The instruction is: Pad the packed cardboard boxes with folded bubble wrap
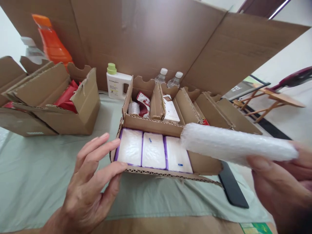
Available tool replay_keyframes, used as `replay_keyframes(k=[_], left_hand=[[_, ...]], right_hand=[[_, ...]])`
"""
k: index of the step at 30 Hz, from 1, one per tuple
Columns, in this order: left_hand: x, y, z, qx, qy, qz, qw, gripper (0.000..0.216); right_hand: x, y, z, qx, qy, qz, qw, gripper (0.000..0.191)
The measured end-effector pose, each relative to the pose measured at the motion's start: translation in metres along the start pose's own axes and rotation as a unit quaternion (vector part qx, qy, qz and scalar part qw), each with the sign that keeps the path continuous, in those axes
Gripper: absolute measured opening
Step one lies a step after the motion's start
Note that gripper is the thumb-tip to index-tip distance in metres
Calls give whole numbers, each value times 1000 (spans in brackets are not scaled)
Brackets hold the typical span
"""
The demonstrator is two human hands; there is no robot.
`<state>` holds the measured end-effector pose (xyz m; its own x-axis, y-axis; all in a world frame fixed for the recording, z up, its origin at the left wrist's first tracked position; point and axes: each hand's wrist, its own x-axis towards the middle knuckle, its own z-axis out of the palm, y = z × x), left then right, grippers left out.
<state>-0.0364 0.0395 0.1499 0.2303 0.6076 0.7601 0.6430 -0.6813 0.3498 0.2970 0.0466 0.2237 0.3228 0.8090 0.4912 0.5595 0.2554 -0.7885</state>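
Note:
My right hand (280, 182) grips the right end of a long bubble-wrapped bundle (234, 143); whatever is inside the wrap is hidden. The bundle is held above the right part of an open cardboard box (204, 161). Three white packs with purple edges stand side by side in that box: a left pack (130, 148), a middle pack (153, 151) and a right pack (177, 154). At the box's front left corner, my left hand (90, 178) has its fingers apart, with fingertips against the cardboard edge.
Behind stand cardboard compartments (157, 100) with small goods inside, a white detergent bottle (117, 83) and two clear bottles (174, 81). At left are boxes (80, 113) holding red packets (69, 97), and an orange bottle (53, 42). A dark flat object (234, 188) lies right.

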Motion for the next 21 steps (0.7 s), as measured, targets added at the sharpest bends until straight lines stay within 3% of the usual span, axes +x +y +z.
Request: replay_keyframes(k=[9, 13, 16, 18, 21], left_hand=[[3, 1, 0, -24, -5, -17, 1000, 33], [-10, 18, -5, -90, 62, -88, 990, 56], [-27, 33, -13, -225, 98, -126, 961, 62], [-42, 40, -23, -288, 73, -140, 945, 61], [-68, 44, -39, -271, 22, -155, 950, 66]], right_hand=[[-9, -4, 10, 42, -4, 49, 998, 41], [-24, -16, 3, 54, -10, 49, 997, 47], [-54, -37, 8, 70, -77, 87, 991, 57], [-77, -50, 21, 86, -168, 110, 976, 54], [-100, -58, 50, 105, -315, 85, 940, 38]])
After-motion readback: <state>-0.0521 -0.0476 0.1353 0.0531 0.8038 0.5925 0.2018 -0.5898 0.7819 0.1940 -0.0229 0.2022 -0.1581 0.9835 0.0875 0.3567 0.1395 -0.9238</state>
